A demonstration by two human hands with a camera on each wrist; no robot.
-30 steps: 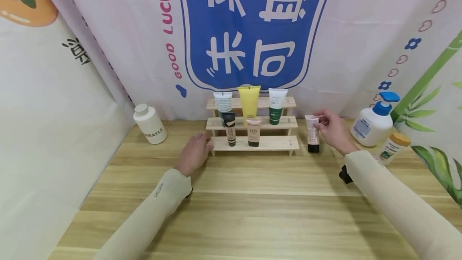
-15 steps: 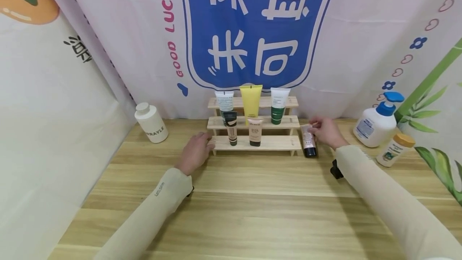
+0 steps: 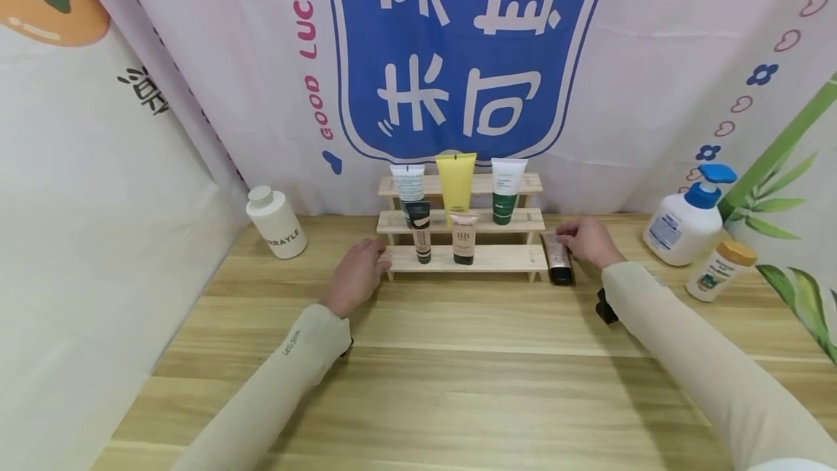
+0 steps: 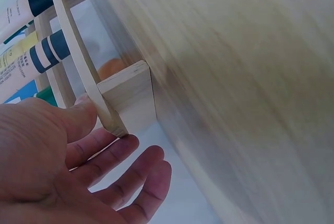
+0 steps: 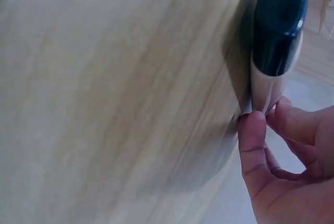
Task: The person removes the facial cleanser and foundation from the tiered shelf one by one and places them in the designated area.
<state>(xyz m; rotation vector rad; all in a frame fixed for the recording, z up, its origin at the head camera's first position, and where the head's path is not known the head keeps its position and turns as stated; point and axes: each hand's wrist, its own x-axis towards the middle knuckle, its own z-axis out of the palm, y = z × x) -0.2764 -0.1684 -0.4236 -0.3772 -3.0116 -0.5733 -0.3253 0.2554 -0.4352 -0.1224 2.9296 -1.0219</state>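
My left hand holds the left end of the lowest step of a three-step wooden display rack; in the left wrist view the thumb and first fingers meet the board's end. With thumb and fingertips, my right hand pinches the crimped end of a pink cosmetic tube, which lies on the table beside the rack's right end. Its black cap points toward the person. On the lowest step stand a black-and-beige tube and a BB cream tube, both upright on their caps.
Higher on the rack stand a pale blue tube, a yellow tube and a white-and-green tube. A white bottle is at left. A blue-topped pump bottle and an orange-capped bottle are at right. A printed cloth hangs behind.
My right hand has moved left and lowered the pink tube from upright to lying on the table by the rack. The left hand stays at the rack's left end.
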